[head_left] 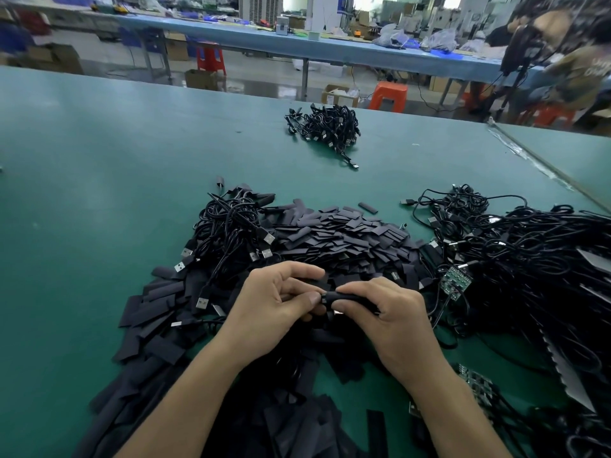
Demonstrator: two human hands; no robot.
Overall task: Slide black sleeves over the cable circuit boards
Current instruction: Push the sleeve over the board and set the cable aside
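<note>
Both hands hold one black sleeve (345,297) just above the sleeve heap, middle of the worktop (99,193), toward its near edge. Left hand (281,302) pinches the sleeve's left end, thumb against curled fingers. Right hand (386,312) curls round the other end, likely steadying the board while the sleeve gets pushed on. Board inside is hidden, so can't tell how far it's covered. Loose sleeves (330,239) are heaped right behind the hands, handy for grabbing. Bare circuit board (456,281) lies just right, on the cable tangle (535,259) by the right edge. USB-plug cables (231,226) sit left of the heap, and a small bundle (327,127) lies near the far edge, probably finished ones. Tangled leads may snag.
</note>
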